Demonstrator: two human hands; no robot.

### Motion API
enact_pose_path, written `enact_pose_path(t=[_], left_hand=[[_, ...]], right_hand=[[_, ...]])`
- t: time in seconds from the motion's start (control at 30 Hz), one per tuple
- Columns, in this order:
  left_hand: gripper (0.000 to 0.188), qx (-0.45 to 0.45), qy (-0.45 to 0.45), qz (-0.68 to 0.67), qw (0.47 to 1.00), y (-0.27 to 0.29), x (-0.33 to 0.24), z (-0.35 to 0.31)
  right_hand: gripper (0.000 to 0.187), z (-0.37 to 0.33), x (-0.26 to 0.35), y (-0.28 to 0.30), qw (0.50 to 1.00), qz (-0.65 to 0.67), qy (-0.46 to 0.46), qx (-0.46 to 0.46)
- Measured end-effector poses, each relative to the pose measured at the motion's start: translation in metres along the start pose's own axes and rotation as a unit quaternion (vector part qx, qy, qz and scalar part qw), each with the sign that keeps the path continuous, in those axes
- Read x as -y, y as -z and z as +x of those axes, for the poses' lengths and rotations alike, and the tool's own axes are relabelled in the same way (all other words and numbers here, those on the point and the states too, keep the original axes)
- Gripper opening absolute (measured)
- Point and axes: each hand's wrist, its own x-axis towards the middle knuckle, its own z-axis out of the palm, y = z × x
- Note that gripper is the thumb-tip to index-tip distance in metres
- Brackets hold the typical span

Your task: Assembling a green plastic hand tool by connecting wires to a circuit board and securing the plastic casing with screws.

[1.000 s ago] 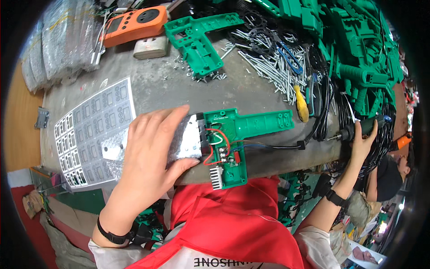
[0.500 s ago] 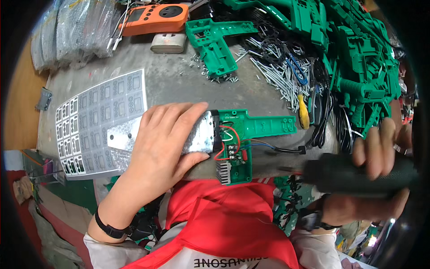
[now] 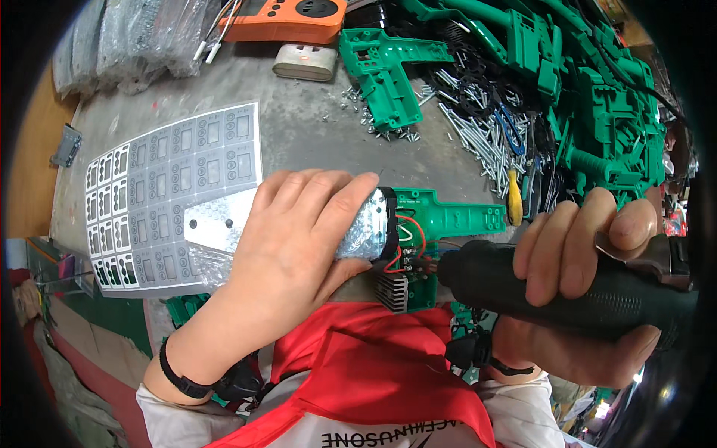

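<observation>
My left hand (image 3: 302,235) is closed over a silver metal body (image 3: 364,235), partly wrapped in clear film, with a flat plate at its left end. This body joins a green plastic housing half (image 3: 467,216), which lies with its inside facing up. Red and white wires and a grey finned heat sink (image 3: 391,291) sit in the housing. My right hand (image 3: 571,250) grips a black electric screwdriver (image 3: 478,280) lying sideways, pointing left. Its tip is at the small screw terminals beside the wires; whether it touches a screw I cannot make out.
Under the metal body lies a sheet of grey labels (image 3: 175,172). Behind are an orange multimeter (image 3: 287,24), a beige socket block (image 3: 305,62) and another green housing half (image 3: 388,93). Loose screws (image 3: 478,142), a yellow-handled screwdriver (image 3: 514,200) and piled green housings (image 3: 609,112) lie to the right.
My right hand has brought the electric screwdriver left, from beyond the housing to its terminals. The view has shifted slightly; my left hand keeps its hold on the metal body.
</observation>
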Motion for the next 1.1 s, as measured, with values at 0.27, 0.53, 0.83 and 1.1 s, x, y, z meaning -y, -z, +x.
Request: enact_pose_path(t=[0.27,0.53,0.83,1.1], left_hand=[[0.074,0.005,0.012,-0.026,1.0,0.002,0.0,-0.001],[0.074,0.008,0.001,-0.017,1.0,0.001,-0.004,0.003],[0.069,0.046,-0.036,0.018,0.998,0.012,0.01,0.0],[0.059,0.037,-0.054,0.021,0.998,0.024,-0.003,0.009]], right_hand=[[0.054,0.018,-0.008,0.001,0.987,0.083,-0.075,0.111],[0.057,0.016,-0.009,-0.005,0.993,0.036,0.01,0.113],[0.05,0.021,0.063,0.134,1.0,-0.015,0.017,0.009],[0.073,-0.083,0.022,0.354,0.796,-0.439,-0.108,-0.402]])
